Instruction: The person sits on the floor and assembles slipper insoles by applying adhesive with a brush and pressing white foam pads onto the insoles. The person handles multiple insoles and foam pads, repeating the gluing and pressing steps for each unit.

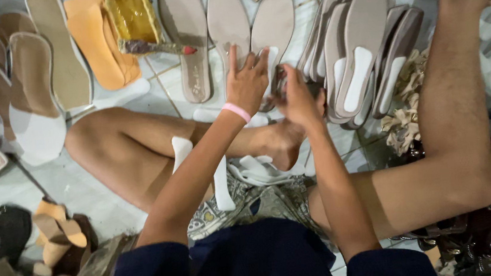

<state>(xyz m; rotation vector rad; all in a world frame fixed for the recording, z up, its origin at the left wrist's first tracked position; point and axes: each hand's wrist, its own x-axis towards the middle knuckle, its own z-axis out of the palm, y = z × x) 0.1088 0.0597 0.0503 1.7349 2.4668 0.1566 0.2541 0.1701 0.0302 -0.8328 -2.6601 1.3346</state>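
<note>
While left hand [247, 84] spreads on beige sole [271, 30] | right hand [297, 98] pinches small dark piece [281, 83]

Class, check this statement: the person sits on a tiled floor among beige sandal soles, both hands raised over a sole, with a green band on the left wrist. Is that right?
Not quite. The band on the left hand wrist is pink, not green, as the head view shows. The rest stands: tiled floor, beige soles, and the right hand raised too.

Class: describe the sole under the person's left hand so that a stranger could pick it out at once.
Start at the leaning stack of grey soles on the tiled floor. Just left, the left hand with a pink wristband presses one beige square-toed sole, the only one touched.
</note>
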